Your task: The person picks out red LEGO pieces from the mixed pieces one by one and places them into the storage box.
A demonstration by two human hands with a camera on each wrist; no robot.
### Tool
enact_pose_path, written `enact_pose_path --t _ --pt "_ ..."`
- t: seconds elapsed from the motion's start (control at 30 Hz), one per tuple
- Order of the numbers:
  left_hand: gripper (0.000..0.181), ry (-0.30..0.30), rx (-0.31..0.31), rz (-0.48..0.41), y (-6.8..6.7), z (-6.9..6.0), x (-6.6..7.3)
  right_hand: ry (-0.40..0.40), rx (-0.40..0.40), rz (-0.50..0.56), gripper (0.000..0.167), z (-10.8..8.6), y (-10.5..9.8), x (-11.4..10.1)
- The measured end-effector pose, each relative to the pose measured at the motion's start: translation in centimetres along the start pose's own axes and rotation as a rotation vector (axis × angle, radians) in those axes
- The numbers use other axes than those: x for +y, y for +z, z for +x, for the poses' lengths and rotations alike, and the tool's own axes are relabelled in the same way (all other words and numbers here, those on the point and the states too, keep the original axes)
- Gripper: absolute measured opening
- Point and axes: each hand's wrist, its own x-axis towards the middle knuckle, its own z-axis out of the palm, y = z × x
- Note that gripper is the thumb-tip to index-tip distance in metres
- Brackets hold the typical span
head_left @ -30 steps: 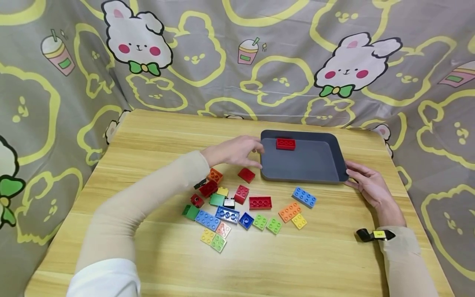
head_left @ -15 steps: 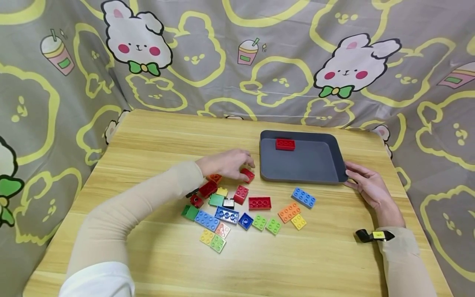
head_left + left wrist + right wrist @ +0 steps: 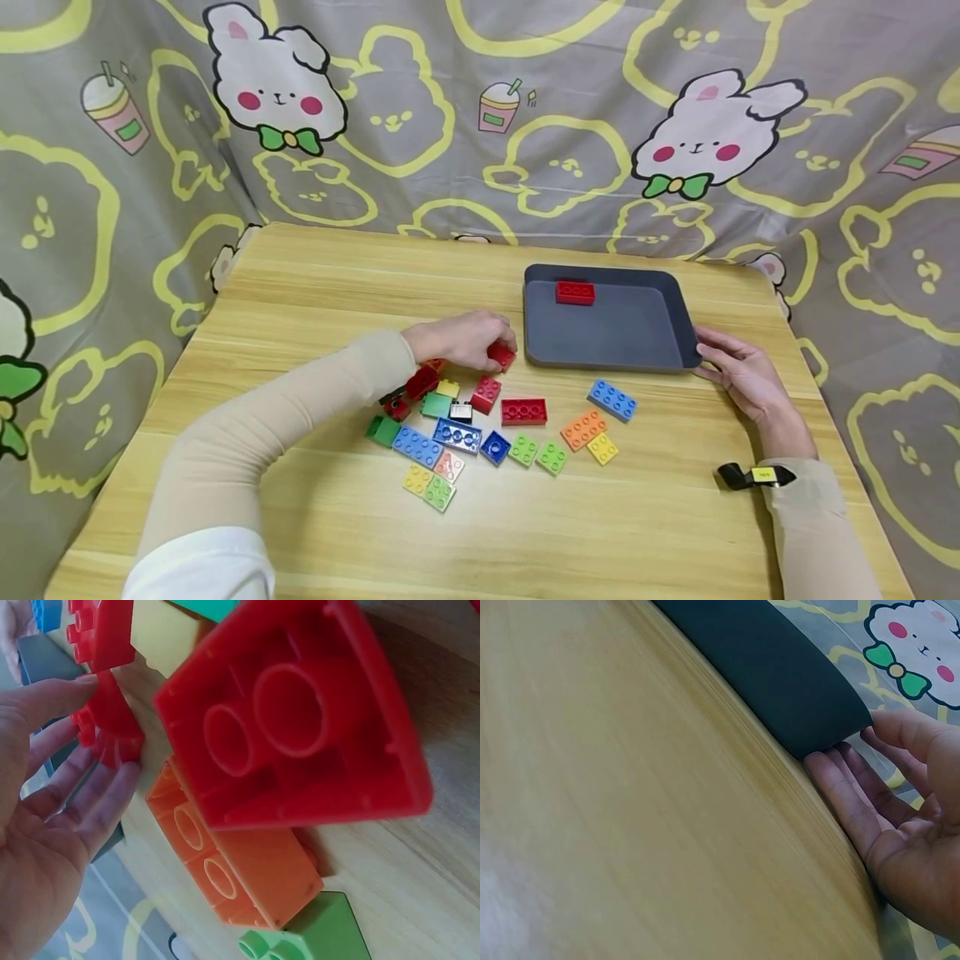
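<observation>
Beige sleeves (image 3: 225,433) meet white fabric (image 3: 204,567) at left, a yellow-labelled black strap (image 3: 763,475) at right.

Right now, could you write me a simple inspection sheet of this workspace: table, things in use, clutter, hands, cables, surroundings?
Surface: wood-patterned table.
Things in use: red brick at the left fingertips; gray tray with another red brick inside.
Clutter: loose bricks in mixed colors, most grouped left of and nearer than the tray.
Hands: left hand pinches the first brick; right hand holds the tray's near right corner.
Cables: nothing seen.
Surroundings: gray curtain with rabbit prints.
</observation>
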Motion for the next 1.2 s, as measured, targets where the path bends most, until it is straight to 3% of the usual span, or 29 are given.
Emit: enact_pose_path --t 0.37,0.6,0.9,1.2 --pt "0.036 -0.009 0.002 -0.026 -0.7 -0.2 0.0 0.009 0.001 0.009 0.038 0.2 -0.1 0.0" --pt "0.038 -0.028 0.015 -0.059 -1.4 -0.1 0.7 0.004 0.003 0.008 0.038 0.1 -0.1 0.1" --pt "0.035 0.019 0.113 -0.066 -3.6 0.3 1.4 -0.007 0.003 0.003 0.038 0.0 0.1 0.2" --pt "0.032 0.042 0.181 -0.034 -5.4 1.9 2.1 -0.012 0.007 -0.001 0.038 0.0 0.2 0.1"
